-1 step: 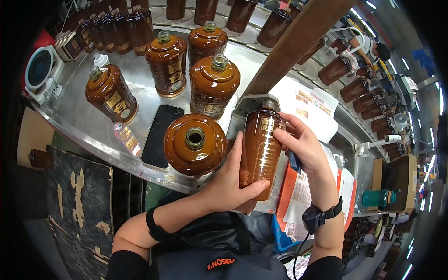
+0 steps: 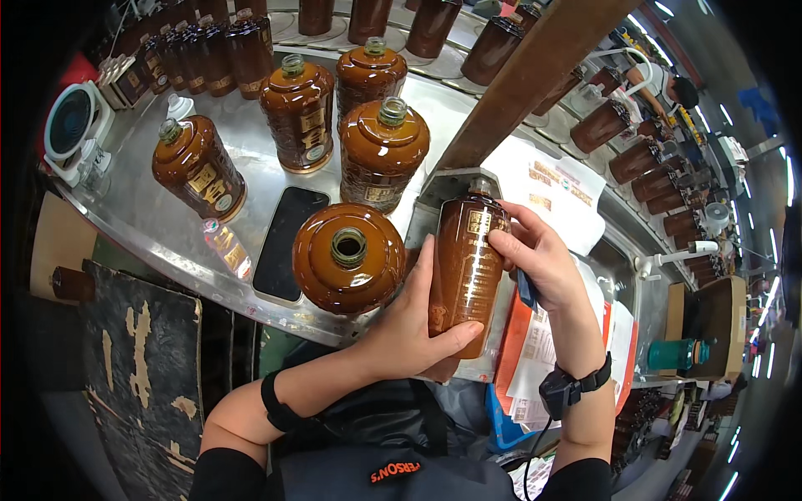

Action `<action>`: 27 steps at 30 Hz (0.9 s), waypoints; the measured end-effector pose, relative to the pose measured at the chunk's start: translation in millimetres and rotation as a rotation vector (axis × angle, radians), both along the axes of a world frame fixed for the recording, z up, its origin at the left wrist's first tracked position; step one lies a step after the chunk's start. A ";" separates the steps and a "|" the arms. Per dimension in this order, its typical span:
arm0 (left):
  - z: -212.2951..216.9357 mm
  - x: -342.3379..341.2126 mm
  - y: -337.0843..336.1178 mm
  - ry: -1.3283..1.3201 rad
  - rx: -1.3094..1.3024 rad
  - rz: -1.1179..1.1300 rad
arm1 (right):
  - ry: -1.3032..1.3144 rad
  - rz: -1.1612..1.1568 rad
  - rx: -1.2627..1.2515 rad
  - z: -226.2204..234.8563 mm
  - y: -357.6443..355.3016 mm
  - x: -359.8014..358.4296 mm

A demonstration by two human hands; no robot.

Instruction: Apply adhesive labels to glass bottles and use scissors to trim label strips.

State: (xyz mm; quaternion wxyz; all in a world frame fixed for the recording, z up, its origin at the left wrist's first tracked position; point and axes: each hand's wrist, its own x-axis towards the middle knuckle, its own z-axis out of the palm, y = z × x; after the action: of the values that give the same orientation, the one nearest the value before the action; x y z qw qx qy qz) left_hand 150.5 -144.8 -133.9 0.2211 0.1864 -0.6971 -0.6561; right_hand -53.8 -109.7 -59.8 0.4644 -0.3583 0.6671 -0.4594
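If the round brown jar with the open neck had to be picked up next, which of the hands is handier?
Probably the left hand: it cups the tall brown glazed bottle from below, right beside the round brown glazed jar. The right hand grips the bottle's far side, with a dark tool tucked in its palm.

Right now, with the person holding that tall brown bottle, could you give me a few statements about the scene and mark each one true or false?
1. Both hands hold the tall brown bottle. True: the left hand cups its lower part and the right hand grips its side.
2. A black phone lies flat on the metal table. True.
3. The round brown jar nearest the left hand has a cap on. False: its mouth is open.
4. The right wrist is bare. False: it wears a black wristband.
5. The table holds only one jar. False: several more brown jars stand behind.
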 end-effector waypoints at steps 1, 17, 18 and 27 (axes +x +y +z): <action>0.3 0.0 -0.6 0.005 -0.014 0.009 | -0.047 -0.004 0.008 2.0 -0.5 2.3; 4.6 0.2 -3.2 0.037 -0.003 0.021 | 0.006 0.012 0.004 -4.7 -1.1 -1.2; 4.0 0.6 -3.0 0.039 -0.007 0.023 | 0.008 0.013 0.000 -4.8 -0.7 -5.9; 3.4 -1.5 -3.8 0.030 0.001 0.003 | 0.035 0.100 -0.032 37.8 8.7 -41.6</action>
State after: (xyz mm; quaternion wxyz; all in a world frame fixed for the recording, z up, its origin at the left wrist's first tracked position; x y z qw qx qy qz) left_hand 149.0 -148.6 -130.5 0.2324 0.1773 -0.6932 -0.6588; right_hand -95.3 -101.0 -22.0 0.4694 -0.4066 0.6489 -0.4397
